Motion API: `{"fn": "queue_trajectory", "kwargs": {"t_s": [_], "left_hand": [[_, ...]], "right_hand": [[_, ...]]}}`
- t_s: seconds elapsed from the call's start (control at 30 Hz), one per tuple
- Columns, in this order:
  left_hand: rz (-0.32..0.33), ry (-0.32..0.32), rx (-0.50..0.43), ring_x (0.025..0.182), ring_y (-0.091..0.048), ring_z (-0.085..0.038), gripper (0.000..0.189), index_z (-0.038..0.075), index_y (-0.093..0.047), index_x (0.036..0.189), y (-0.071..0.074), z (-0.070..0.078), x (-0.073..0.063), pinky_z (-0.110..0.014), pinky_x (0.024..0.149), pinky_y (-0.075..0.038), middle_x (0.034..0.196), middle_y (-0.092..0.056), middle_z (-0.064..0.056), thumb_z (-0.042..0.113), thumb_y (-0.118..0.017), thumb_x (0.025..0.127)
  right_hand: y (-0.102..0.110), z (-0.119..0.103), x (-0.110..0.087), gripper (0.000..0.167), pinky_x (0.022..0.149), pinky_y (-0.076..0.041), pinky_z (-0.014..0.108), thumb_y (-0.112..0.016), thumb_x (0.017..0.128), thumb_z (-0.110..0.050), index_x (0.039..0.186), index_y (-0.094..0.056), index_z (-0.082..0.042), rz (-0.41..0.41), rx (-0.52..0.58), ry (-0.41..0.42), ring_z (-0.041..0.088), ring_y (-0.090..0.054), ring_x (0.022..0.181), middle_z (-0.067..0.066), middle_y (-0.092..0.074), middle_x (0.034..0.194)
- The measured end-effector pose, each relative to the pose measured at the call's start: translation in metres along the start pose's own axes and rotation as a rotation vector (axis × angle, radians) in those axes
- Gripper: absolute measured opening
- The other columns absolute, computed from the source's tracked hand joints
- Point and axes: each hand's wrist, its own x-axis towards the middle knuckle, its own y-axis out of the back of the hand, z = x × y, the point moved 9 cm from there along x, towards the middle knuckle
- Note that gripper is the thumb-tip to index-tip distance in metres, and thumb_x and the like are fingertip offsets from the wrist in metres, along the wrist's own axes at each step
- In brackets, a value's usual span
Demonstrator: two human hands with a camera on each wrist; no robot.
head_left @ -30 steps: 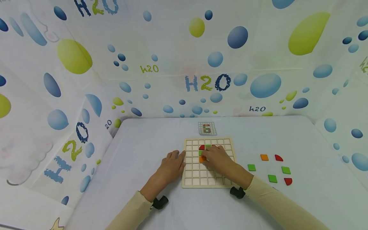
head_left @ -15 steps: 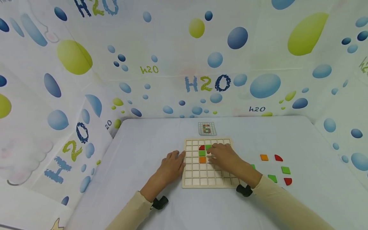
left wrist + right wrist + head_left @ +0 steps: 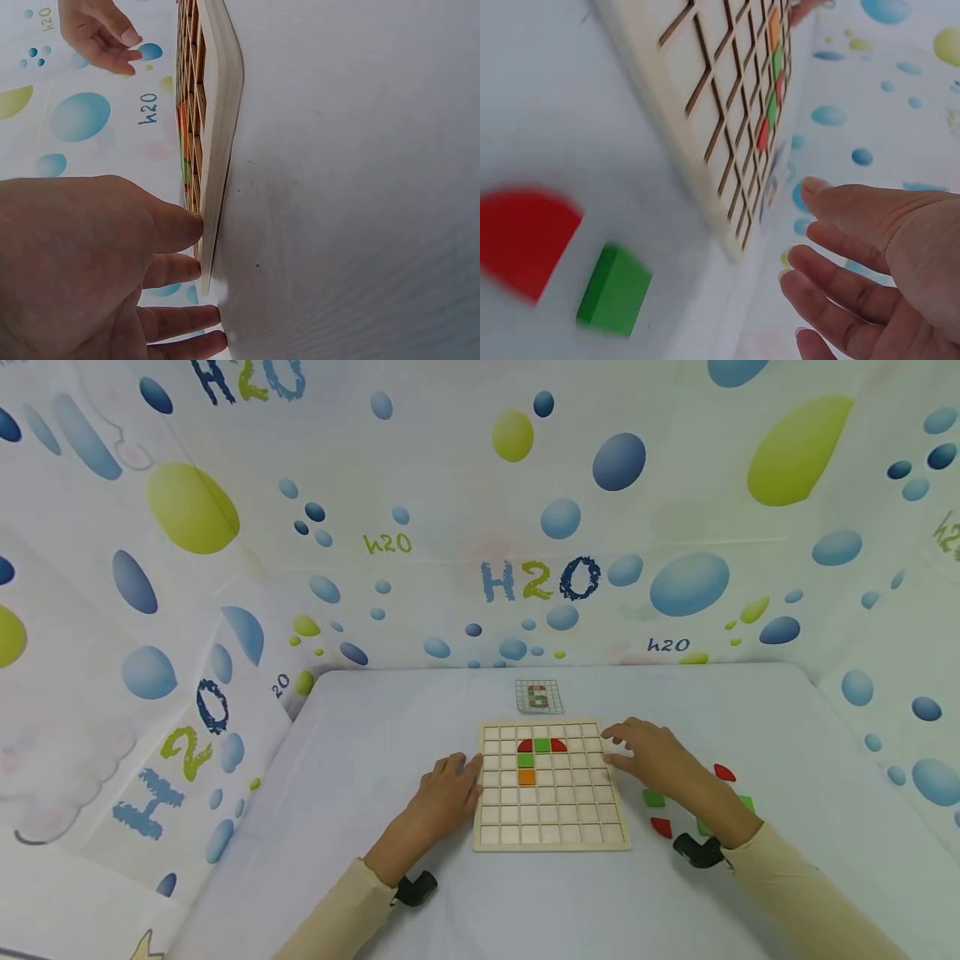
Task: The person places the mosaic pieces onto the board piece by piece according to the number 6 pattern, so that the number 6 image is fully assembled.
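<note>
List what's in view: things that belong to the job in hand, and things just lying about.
Likely part of the job:
grid board
tiles set in it
loose red and green tiles right of it
small pattern card beyond it

Probably just surroundings, with no stray object seen:
white table cover
printed backdrop

On one board [image 3: 555, 817] are seen two red tiles [image 3: 558, 746], two green tiles [image 3: 542, 745], one orange tile [image 3: 527, 777]; right of it, two red pieces [image 3: 662, 827], three green pieces [image 3: 654, 798]; beyond it, one card [image 3: 538, 697]
</note>
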Motion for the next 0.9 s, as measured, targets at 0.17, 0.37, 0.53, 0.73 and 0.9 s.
{"fn": "queue_trajectory", "kwargs": {"t_s": [0.17,0.37,0.53,0.73,0.9], "left_hand": [[-0.008,0.003,0.0,0.143,-0.046,-0.046,0.053,0.008,-0.045,0.16,0.001,0.001,-0.001,-0.063,0.108,-0.046,0.154,-0.047,-0.025,0.029,-0.054,0.112],[-0.019,0.009,0.0,0.143,-0.045,-0.045,0.052,0.007,-0.045,0.16,0.002,0.003,-0.001,-0.063,0.108,-0.045,0.154,-0.046,-0.025,0.027,-0.054,0.112],[-0.017,0.003,0.009,0.142,-0.046,-0.046,0.052,0.006,-0.045,0.159,0.005,0.004,-0.002,-0.063,0.107,-0.046,0.153,-0.047,-0.025,0.026,-0.053,0.112],[-0.012,-0.006,-0.002,0.141,-0.047,-0.047,0.051,0.006,-0.045,0.159,0.007,0.006,-0.003,-0.064,0.106,-0.046,0.152,-0.047,-0.026,0.025,-0.053,0.112],[-0.02,0.004,-0.009,0.142,-0.046,-0.047,0.052,0.007,-0.045,0.16,0.003,0.004,-0.001,-0.064,0.108,-0.045,0.153,-0.046,-0.025,0.027,-0.053,0.112]], "right_hand": [[0.013,0.031,-0.015,0.043,0.09,-0.059,0.052,-0.079,0.097,-0.018,0.136,-0.067,-0.004,0.02,0.054,-0.052,0.034,-0.068,0.108,0.016,-0.069,0.12],[0.018,0.069,-0.033,0.048,0.085,-0.062,0.048,-0.076,0.099,-0.021,0.142,-0.061,-0.001,-0.04,0.149,-0.173,0.04,-0.064,0.114,0.022,-0.064,0.128],[0.022,0.086,-0.046,0.049,0.088,-0.06,0.054,-0.074,0.1,-0.021,0.141,-0.061,0.001,-0.063,0.142,-0.205,0.043,-0.062,0.114,0.026,-0.062,0.13],[0.02,0.097,-0.055,0.046,0.088,-0.06,0.055,-0.075,0.097,-0.015,0.136,-0.062,0.005,-0.091,0.083,-0.21,0.043,-0.063,0.106,0.028,-0.064,0.121],[0.012,0.103,-0.059,0.045,0.089,-0.06,0.054,-0.076,0.096,-0.013,0.135,-0.063,0.005,-0.118,0.05,-0.21,0.041,-0.064,0.105,0.026,-0.065,0.118]]}}
